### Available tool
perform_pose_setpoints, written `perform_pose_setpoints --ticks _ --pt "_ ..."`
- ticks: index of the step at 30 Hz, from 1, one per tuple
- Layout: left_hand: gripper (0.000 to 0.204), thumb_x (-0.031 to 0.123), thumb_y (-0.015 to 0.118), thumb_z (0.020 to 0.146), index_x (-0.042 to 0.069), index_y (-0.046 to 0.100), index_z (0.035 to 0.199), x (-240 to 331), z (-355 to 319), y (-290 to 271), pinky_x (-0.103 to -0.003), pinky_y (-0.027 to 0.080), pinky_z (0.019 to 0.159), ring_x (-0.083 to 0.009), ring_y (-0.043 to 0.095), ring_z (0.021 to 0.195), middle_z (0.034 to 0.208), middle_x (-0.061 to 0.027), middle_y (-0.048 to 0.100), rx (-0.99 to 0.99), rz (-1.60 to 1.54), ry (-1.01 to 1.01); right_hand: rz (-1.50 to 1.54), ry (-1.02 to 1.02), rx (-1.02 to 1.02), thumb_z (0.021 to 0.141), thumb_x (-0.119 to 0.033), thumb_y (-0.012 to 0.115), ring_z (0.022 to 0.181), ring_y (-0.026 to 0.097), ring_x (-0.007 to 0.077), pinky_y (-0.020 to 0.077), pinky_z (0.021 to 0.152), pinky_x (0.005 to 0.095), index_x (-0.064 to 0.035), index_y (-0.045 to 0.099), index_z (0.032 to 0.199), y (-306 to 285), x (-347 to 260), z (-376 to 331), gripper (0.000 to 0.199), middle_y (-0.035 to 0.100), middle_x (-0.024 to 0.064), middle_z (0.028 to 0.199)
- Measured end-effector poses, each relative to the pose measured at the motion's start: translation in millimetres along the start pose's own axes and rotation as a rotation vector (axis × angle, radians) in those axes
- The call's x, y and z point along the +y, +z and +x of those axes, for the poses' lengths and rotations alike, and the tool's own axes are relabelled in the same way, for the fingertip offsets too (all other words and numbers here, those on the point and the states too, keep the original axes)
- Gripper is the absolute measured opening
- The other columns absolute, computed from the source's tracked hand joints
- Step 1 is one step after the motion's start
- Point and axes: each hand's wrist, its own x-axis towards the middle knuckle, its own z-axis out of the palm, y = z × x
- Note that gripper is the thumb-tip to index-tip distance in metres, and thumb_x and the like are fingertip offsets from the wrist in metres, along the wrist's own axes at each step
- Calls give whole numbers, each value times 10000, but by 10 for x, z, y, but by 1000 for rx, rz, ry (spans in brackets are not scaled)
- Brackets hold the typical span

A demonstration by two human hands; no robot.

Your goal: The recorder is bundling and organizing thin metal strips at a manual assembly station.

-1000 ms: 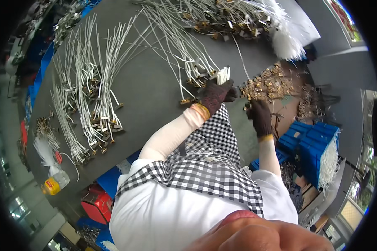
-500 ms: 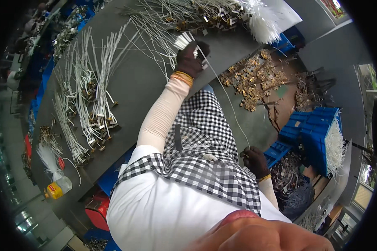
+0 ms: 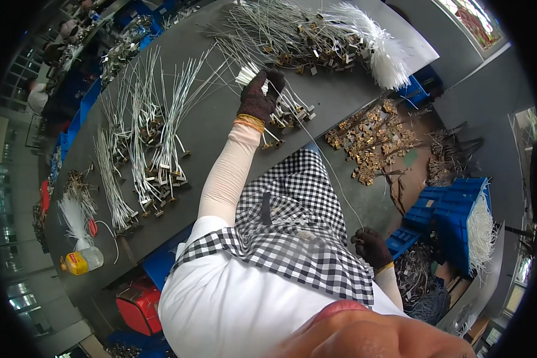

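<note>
Dark knit glove on left hand (image 3: 258, 98), up on grey table (image 3: 221, 128), clenched round a bunch of white wires (image 3: 252, 74); cut ends fanning out past the fingers toward upper left. One thin white strand (image 3: 334, 176) running from that bunch down and right, across checked apron (image 3: 292, 227), to right hand (image 3: 371, 246) low beside the hip. Right hand also gloved, closed; looks pinched on the strand's lower end, contact itself too small to confirm. Long axis of strand: diagonal, upper left to lower right, pulled near straight between both hands. Bunch well ahead on the table, left hand on it; right hand well apart, off the table edge. Just right of left hand: short wires with brass terminals (image 3: 280, 119). Further right: loose brass terminal pile (image 3: 373, 140). Far left: rows of finished white wire leads (image 3: 152, 143). Blue crates (image 3: 453, 209) beyond right hand.
</note>
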Motion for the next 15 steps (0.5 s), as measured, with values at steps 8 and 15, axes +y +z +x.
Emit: perform_pose_setpoints --ticks 8,15 --pt "257 193 507 1021 -29 636 1030 27 -83 119 -410 585 902 -275 691 963 998 -174 703 63 133 40 -194 -167 5 929 -162 610 638 541 99 414 534 208 -38 586 1011 15 127 -17 151 655 91 862" --pt "356 62 656 892 25 594 1241 38 -736 402 -315 518 978 -192 650 1041 1102 -92 682 -291 1481 481 29 -47 -213 959 -214 574 539 492 96 394 496 224 -61 581 1033 166 -80 242 170 619 59 818"
